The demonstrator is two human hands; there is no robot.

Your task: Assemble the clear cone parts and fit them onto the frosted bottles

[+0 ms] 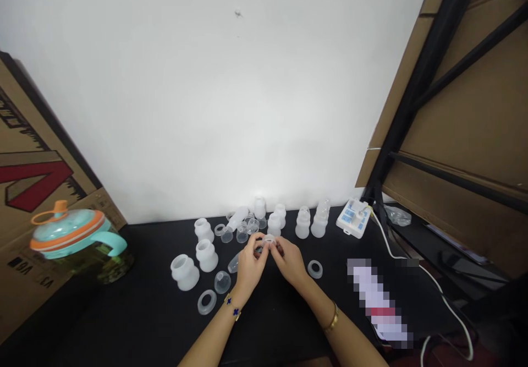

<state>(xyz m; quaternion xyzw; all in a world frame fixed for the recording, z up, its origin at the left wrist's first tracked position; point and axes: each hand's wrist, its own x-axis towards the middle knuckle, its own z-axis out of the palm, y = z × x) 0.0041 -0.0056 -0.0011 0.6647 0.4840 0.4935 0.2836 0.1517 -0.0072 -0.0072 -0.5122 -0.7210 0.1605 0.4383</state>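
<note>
My left hand point(251, 262) and my right hand point(289, 259) meet over the middle of the black table. Between their fingertips they pinch a small translucent screw ring point(269, 239), gripped from both sides. Just behind it stands a white bottle body point(274, 225). Beside my left wrist lie a clear dome cap point(222, 282) and a loose ring point(200, 304). Another ring point(311, 271) lies flat to the right of my right hand. Several open-necked white bottle bodies point(185, 273) stand at the left. Whether anything sits inside the held ring is too small to tell.
Clear caps and rings point(242, 233) cluster near the wall. Bottles with clear tops point(303, 225) stand right of them. A power strip point(353, 218) with a white cable point(385, 237) lies at the right. A large teal-lidded jug point(82, 240) stands far left, beside a cardboard box point(25, 268).
</note>
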